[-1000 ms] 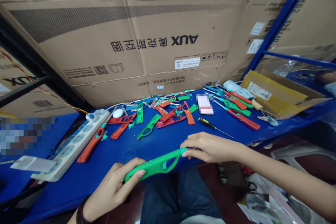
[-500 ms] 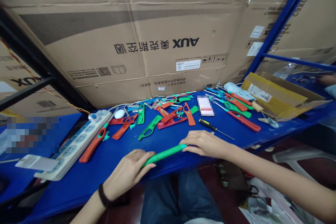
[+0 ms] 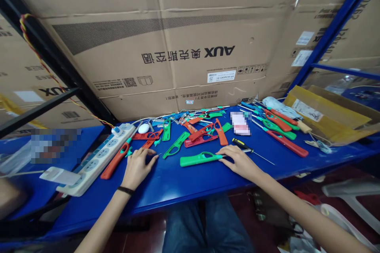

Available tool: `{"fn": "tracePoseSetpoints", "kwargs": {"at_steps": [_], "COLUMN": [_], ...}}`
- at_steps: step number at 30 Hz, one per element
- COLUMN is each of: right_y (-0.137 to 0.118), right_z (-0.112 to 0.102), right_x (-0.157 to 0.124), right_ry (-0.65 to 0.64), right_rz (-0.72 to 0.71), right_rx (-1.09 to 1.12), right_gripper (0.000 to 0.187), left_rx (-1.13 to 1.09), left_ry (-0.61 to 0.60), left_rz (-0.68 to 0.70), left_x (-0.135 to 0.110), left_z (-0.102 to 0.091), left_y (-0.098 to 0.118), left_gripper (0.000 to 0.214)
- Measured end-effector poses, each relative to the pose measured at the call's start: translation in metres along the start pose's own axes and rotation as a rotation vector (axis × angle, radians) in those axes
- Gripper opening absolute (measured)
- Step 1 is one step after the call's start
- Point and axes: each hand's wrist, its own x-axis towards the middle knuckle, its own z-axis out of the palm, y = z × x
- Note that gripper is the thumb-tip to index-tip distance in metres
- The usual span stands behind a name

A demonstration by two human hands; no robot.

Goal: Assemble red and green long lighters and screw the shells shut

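My right hand [image 3: 239,162] pinches a green utility lighter [image 3: 196,159] at its nozzle end. The lighter lies level on the blue table, its handle pointing left. My left hand [image 3: 139,168] is empty above the table, thumb and forefinger apart, right beside a tiny screw-like piece [image 3: 159,154]. Just beyond lies an opened green lighter shell half [image 3: 175,145], among red and orange shells [image 3: 199,136]. Behind my right hand rests a screwdriver [image 3: 242,145] with a black and yellow handle.
A white power strip [image 3: 102,154] runs along the left, with an orange lighter [image 3: 114,163] beside it. Several lighters [image 3: 282,134] lie at the right near a yellow-taped carton [image 3: 329,110]. A large cardboard box [image 3: 184,31] stands behind. Another person's blurred arm [image 3: 10,197] shows at left.
My left hand has let go of the lighter's handle and moved left and away from me towards the tiny piece. The lighter has turned and come down onto the table in my right hand.
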Motion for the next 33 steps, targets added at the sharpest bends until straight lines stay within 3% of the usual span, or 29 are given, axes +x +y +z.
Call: {"fn": "tracePoseSetpoints", "kwargs": {"at_steps": [4,9,13,17,21,23,27,29,33], "right_y": [-0.002,0.001,0.020,0.048,0.063,0.065,0.067,0.067,0.047], "right_z": [-0.001,-0.020,-0.040,-0.050,-0.048,-0.043,-0.035,-0.035,-0.034], "right_x": [-0.003,-0.015,-0.034,-0.051,-0.046,-0.035,-0.013,-0.006,0.003], "right_ry": [0.091,0.391,0.583,0.458,0.297,0.241,0.123,0.070,0.170], "right_rz": [0.060,0.238,0.349,0.362,0.364,0.366,0.426,0.431,0.362], "right_rx": [-0.048,-0.131,-0.250,-0.307,-0.244,-0.227,-0.262,-0.284,-0.340], "right_gripper": [0.028,0.024,0.026,0.028,0.031,0.032,0.036,0.035,0.029], "left_rx": [-0.040,-0.054,-0.056,-0.064,-0.073,-0.101,-0.097,-0.063,-0.078], "left_ry": [0.040,0.073,0.089,0.095,0.109,0.076,-0.109,-0.149,-0.123], "left_rz": [-0.017,0.013,0.028,0.059,0.100,0.197,0.511,0.574,0.565], "left_x": [-0.001,-0.002,0.001,0.006,0.010,0.009,0.005,0.004,0.008], "left_z": [0.006,0.014,0.019,0.021,0.013,0.004,-0.015,-0.020,-0.021], "left_y": [0.003,0.005,0.004,0.001,0.007,0.019,0.050,0.061,0.067], "left_gripper": [0.021,0.023,0.024,0.024,0.024,0.023,0.020,0.019,0.019]}}
